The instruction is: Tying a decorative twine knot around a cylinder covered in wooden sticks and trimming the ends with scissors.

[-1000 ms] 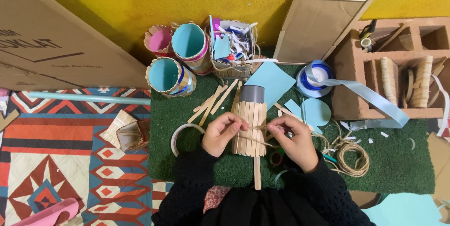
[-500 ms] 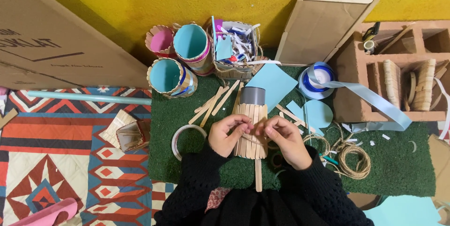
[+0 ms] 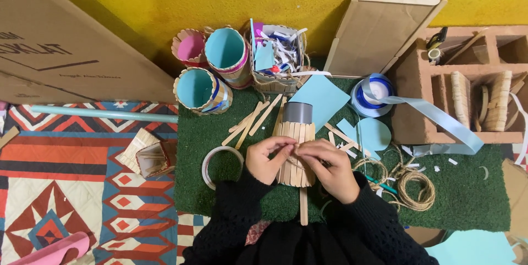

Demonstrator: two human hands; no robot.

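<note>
A grey can wrapped in upright wooden craft sticks [image 3: 295, 134] lies on the green turf mat [image 3: 473, 199] in front of me. My left hand [image 3: 266, 158] and my right hand [image 3: 325, 167] meet over its middle, fingertips pinched together on a thin strand of twine that crosses the sticks. One long stick [image 3: 303, 213] pokes out below the bundle toward my body. Loose craft sticks [image 3: 250, 121] lie just beyond my left hand. A coil of jute twine [image 3: 413, 189] rests right of my right hand.
A tape ring [image 3: 219, 164] lies left of my hands. Decorated cups [image 3: 202, 90] and a scrap-filled basket [image 3: 276, 59] stand at the back. Blue ribbon spool [image 3: 373, 94], blue paper [image 3: 325, 99], a wooden shelf box [image 3: 467, 86] and cardboard [image 3: 60, 50] surround the mat.
My hands have drawn closer together, from the sides of the stick bundle to its middle, where the fingertips now touch.
</note>
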